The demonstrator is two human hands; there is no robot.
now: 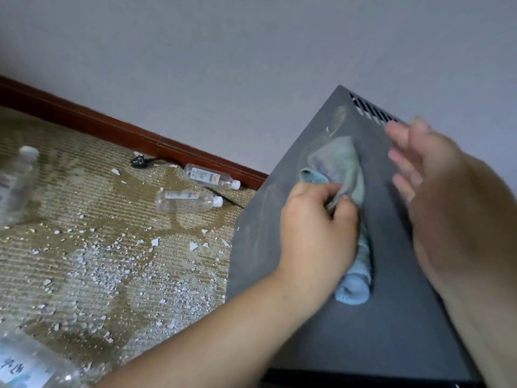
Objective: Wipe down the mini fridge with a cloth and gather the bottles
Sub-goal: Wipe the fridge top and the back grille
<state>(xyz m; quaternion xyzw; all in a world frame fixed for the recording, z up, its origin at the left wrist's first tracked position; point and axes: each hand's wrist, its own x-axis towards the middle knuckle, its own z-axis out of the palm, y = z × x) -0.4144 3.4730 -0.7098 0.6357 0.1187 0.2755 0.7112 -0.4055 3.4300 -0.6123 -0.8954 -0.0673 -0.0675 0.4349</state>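
The dark grey top of the mini fridge (397, 317) fills the right side of the view, with vent slots at its far corner. A light blue cloth (342, 163) lies bunched on that top. My left hand (316, 231) grips the cloth at its middle and presses it on the fridge. My right hand (436, 197) hovers just right of the cloth, fingers apart and blurred, holding nothing. Two clear plastic bottles (188, 201) (211, 177) lie on their sides on the carpet near the baseboard. Blurred bottles sit at the far left (18, 180) and bottom left (30, 365).
White plaster flakes and dust (112, 270) are scattered over the brown carpet left of the fridge. A black plug with its cord (140, 161) lies by the dark red baseboard (112, 130). A grey wall stands behind the fridge.
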